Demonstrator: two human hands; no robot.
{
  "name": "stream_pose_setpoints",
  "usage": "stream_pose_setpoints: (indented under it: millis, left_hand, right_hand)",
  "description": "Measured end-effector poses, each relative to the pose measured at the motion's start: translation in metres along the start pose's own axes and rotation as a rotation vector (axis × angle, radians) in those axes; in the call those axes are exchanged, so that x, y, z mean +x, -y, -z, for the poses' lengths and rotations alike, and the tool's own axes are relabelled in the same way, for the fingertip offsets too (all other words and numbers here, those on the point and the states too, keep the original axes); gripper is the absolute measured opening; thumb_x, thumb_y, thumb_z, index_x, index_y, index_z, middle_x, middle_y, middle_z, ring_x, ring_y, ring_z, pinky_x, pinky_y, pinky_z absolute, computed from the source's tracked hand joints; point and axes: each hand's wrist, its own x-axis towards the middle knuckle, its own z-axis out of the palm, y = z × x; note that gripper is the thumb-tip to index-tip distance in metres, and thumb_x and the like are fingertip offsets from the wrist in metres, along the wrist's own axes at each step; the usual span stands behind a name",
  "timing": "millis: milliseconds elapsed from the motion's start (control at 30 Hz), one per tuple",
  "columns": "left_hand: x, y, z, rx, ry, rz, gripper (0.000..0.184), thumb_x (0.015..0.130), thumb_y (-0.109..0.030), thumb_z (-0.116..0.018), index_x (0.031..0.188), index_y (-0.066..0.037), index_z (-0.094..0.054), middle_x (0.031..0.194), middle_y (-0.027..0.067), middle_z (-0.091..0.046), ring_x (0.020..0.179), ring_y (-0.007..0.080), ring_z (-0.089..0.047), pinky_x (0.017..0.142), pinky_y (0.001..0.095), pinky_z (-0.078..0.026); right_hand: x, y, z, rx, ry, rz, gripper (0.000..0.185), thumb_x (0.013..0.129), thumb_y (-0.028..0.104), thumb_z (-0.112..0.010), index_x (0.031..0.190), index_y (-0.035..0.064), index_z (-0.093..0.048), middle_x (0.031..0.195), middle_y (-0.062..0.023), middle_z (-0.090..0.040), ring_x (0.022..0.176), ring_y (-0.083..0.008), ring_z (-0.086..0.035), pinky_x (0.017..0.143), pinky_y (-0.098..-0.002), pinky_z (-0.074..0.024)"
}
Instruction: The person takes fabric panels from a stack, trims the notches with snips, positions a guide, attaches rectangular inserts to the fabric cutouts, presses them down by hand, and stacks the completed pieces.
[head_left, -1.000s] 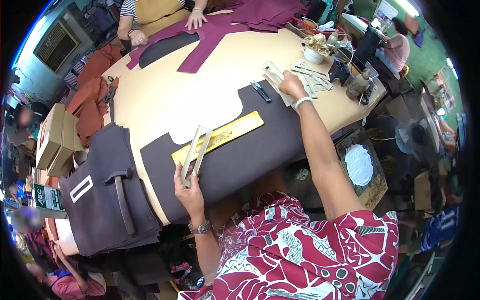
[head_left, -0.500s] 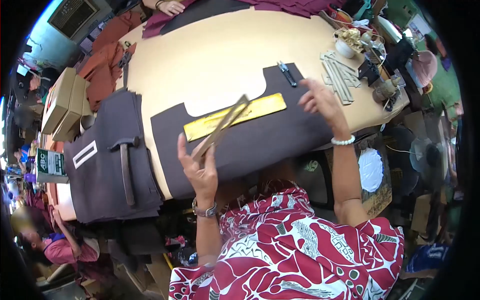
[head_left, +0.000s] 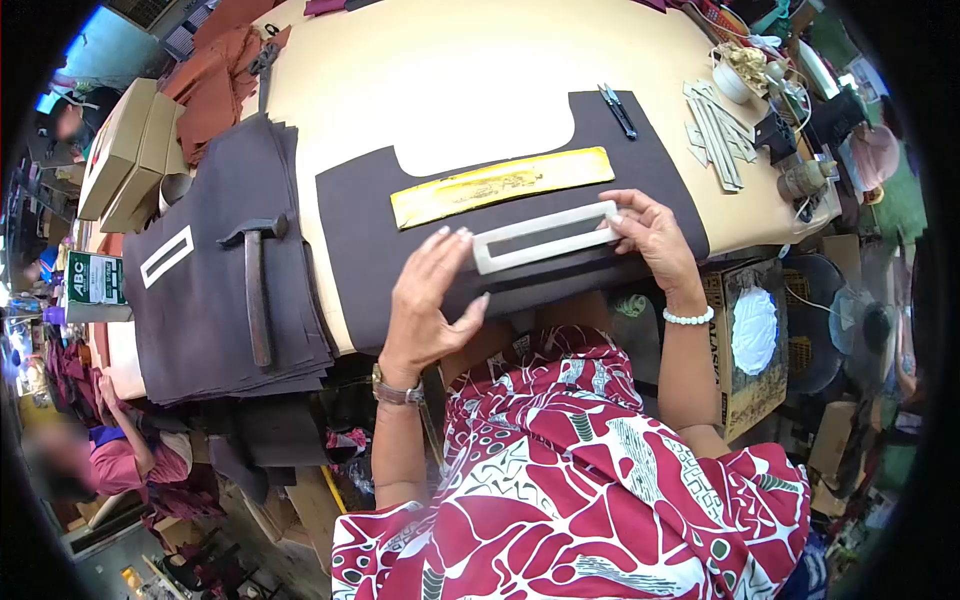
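My right hand (head_left: 652,240) pinches the right end of a long, whitish rectangular frame (head_left: 545,255) with a slot through its middle. My left hand (head_left: 430,300), fingers spread, is beside the frame's left end and holds nothing. Under both lies a dark cut fabric piece (head_left: 355,225) with a notch in its far edge. A worn yellow strip (head_left: 505,187) rests on the fabric just beyond the frame. Thread snips (head_left: 618,112) lie at the fabric's far right corner.
To the left, a stack of dark fabric pieces (head_left: 205,340) bears a hammer (head_left: 257,290) and another white slotted frame (head_left: 167,257). Pale strips (head_left: 715,140) lie at the right. Cardboard boxes (head_left: 125,150) stand at far left, and a person (head_left: 125,450) sits at lower left.
The frame has gone from my left hand to my right and now lies flatter and lower. My left hand has opened. The view has shifted, and the other person's hand at the top is gone.
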Motion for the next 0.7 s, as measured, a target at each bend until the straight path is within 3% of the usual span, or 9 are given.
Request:
stream_pose_setpoints:
  millis: [100,300,333,433,467,700]
  left_hand:
    - [0.006,0.015,0.005,0.094,-0.094,0.097,0.049,0.076,-0.011,-0.066,0.122,0.0,-0.053,0.12,0.0199,-0.056,0.116,0.0343,-0.051,0.098,0.0403,-0.04]
    - [0.008,0.031,-0.008,0.422,-0.242,0.34,0.051,0.079,-0.013,-0.066,0.124,0.002,-0.049,0.115,0.0231,-0.056,0.108,0.0365,-0.053,0.093,0.0403,-0.042]
    - [0.006,0.03,-0.012,0.444,-0.224,0.387,0.055,0.079,-0.016,-0.066,0.127,0.003,-0.045,0.117,0.0241,-0.055,0.112,0.0375,-0.051,0.096,0.0416,-0.04]
    - [-0.001,0.029,-0.024,0.489,-0.271,0.442,0.057,0.08,-0.018,-0.065,0.129,0.002,-0.044,0.12,0.0241,-0.053,0.116,0.0383,-0.048,0.099,0.0441,-0.036]
    - [-0.003,0.031,-0.026,0.383,-0.271,0.496,0.056,0.082,-0.02,-0.062,0.13,0.001,-0.043,0.127,0.0205,-0.049,0.124,0.0369,-0.041,0.104,0.0541,-0.026]
    - [-0.008,0.038,-0.027,0.369,-0.238,0.452,0.047,0.082,-0.018,-0.063,0.125,-0.005,-0.051,0.126,0.0136,-0.053,0.125,0.0326,-0.042,0.106,0.0559,-0.02]
  right_hand:
    - [0.003,-0.003,0.01,0.001,0.016,-0.021,0.027,0.087,0.011,-0.058,0.113,0.0011,-0.058,0.085,-0.0044,-0.066,0.073,-0.0066,-0.059,0.061,-0.0198,-0.0484]
    - [0.013,-0.003,-0.002,-0.673,-0.468,0.366,0.029,0.083,0.007,-0.061,0.111,-0.0008,-0.06,0.095,-0.0123,-0.065,0.078,-0.0216,-0.062,0.074,-0.032,-0.0496]
    - [0.019,-0.002,-0.003,-0.609,-0.474,0.337,0.03,0.082,0.005,-0.059,0.111,-0.0004,-0.06,0.097,-0.0139,-0.064,0.087,-0.0265,-0.061,0.08,-0.0343,-0.0477]
    - [0.035,-0.013,-0.005,-0.715,-0.549,0.459,0.028,0.082,0.004,-0.058,0.11,-0.0005,-0.06,0.096,-0.0136,-0.064,0.094,-0.0276,-0.059,0.085,-0.0364,-0.0456]
    - [0.037,-0.014,-0.008,-0.672,-0.558,0.436,0.025,0.083,0.003,-0.057,0.106,-0.0012,-0.062,0.096,-0.0135,-0.065,0.099,-0.0286,-0.057,0.088,-0.0376,-0.0435]
    - [0.04,-0.027,-0.005,-0.603,-0.578,0.434,0.019,0.082,0.003,-0.057,0.099,0.0036,-0.067,0.099,-0.0138,-0.065,0.104,-0.0289,-0.056,0.091,-0.0372,-0.0432]
